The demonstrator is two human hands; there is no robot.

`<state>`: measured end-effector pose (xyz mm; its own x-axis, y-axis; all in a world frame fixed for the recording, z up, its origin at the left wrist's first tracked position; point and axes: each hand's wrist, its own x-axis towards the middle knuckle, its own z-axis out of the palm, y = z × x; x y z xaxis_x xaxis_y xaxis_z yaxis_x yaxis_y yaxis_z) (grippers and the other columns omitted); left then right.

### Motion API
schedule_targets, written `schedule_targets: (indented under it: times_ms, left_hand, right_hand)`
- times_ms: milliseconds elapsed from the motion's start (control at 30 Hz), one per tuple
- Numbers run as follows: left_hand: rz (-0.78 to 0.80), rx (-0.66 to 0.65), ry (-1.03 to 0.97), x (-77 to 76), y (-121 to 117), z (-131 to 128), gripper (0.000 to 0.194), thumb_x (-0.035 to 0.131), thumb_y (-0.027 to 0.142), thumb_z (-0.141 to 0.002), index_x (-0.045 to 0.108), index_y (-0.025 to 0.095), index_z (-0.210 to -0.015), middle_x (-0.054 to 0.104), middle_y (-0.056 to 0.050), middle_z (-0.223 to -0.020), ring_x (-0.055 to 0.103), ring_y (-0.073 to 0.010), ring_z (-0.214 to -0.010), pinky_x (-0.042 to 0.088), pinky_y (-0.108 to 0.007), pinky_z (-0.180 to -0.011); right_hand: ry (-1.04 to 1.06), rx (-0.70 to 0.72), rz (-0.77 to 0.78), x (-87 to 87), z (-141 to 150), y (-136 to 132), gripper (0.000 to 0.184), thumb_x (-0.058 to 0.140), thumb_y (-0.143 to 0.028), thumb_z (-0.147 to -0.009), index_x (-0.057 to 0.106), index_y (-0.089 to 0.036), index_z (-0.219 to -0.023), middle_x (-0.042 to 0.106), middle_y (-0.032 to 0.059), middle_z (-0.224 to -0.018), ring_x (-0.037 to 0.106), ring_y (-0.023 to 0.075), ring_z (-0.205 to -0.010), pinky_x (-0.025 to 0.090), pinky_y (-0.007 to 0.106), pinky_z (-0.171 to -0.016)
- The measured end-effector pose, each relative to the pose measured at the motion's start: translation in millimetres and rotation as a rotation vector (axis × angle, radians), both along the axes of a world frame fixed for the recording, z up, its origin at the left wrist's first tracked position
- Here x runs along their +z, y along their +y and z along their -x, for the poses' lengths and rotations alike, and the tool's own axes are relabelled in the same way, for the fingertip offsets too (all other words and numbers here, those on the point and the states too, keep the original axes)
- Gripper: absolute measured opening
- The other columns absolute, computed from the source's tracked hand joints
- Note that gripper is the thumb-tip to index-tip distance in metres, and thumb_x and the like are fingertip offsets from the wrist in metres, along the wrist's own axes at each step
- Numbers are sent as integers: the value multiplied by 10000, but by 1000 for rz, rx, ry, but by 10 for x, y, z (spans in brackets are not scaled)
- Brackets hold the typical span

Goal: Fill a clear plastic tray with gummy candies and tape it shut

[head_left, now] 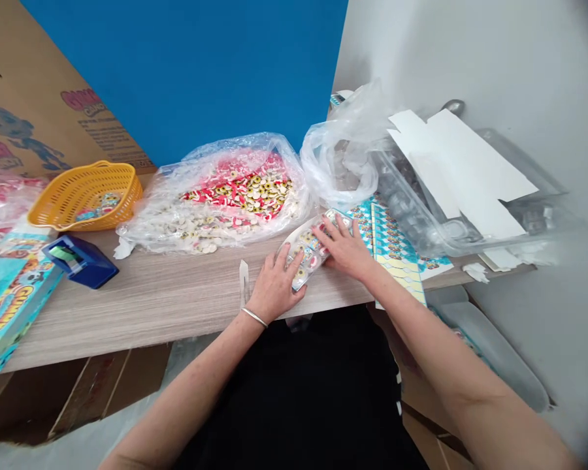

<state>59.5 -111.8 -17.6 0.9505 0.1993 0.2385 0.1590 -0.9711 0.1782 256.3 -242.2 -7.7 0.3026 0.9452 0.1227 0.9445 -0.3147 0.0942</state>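
Observation:
A clear plastic tray [314, 252] with small round coloured pieces in its hollows lies slanted on the table in front of me. My left hand [276, 284] rests over its near left end, fingers stretched out and apart. Across the far right end lies my right hand [347, 249], its fingers also spread on top of the pieces. Part of the tray is hidden under both hands. Just behind it is a large clear bag [245, 189] full of red, white and yellow-brown pieces.
A blue tape dispenser [81, 261] and a yellow basket [85, 196] stand at left, near a printed box [17, 294]. To the right are printed card sheets [396, 254], a crumpled plastic bag [343, 156] and a clear bin [411, 215] with white card on it.

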Motion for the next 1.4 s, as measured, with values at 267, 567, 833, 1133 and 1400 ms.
schedule_targets:
  times_ms: [267, 567, 833, 1133, 1400]
  left_hand:
    - [12, -82, -21, -3, 55, 26, 830, 694, 461, -815, 374, 132, -1506, 277, -243, -1584, 354, -422, -1392, 349, -554, -1125]
    - [54, -143, -35, -58, 133, 92, 841, 694, 506, -821, 385, 132, -1508, 256, -244, -1603, 276, -413, -1463, 291, -565, -1173]
    - [72, -199, -1, -25, 195, 146, 745, 626, 447, -890, 359, 151, -1519, 237, -232, -1619, 194, -369, -1513, 258, -561, -1188]
    - [137, -116, -78, -82, 111, 124, 643, 549, 478, -921, 440, 173, -1477, 322, -179, -1599, 260, -342, -1492, 267, -568, -1191]
    - [115, -24, -129, -12, 2, 151, 641, 577, 372, -851, 482, 185, -1457, 361, -96, -1603, 172, -392, -1512, 148, -648, -1211]
  right_hand:
    - [107, 107, -75, -113, 545, -21, 757, 508, -152, -837, 291, -76, -1558, 221, 139, -1649, 133, 354, -1524, 119, 645, -1202]
    - [91, 109, -41, -111, 507, -20, 797, 514, -155, -801, 287, -99, -1563, 188, 121, -1659, 143, 358, -1522, 120, 656, -1194]
    - [68, 110, -17, -93, 518, -9, 798, 521, -174, -809, 282, -111, -1567, 219, 122, -1651, 154, 349, -1522, 92, 663, -1198]
    - [22, 105, 27, -60, 532, -4, 767, 520, -200, -836, 290, -94, -1561, 186, 123, -1657, 155, 358, -1521, 150, 662, -1189]
    - [-11, 94, 69, -68, 540, -1, 782, 520, -218, -831, 281, -118, -1569, 208, 126, -1650, 158, 359, -1523, 178, 665, -1182]
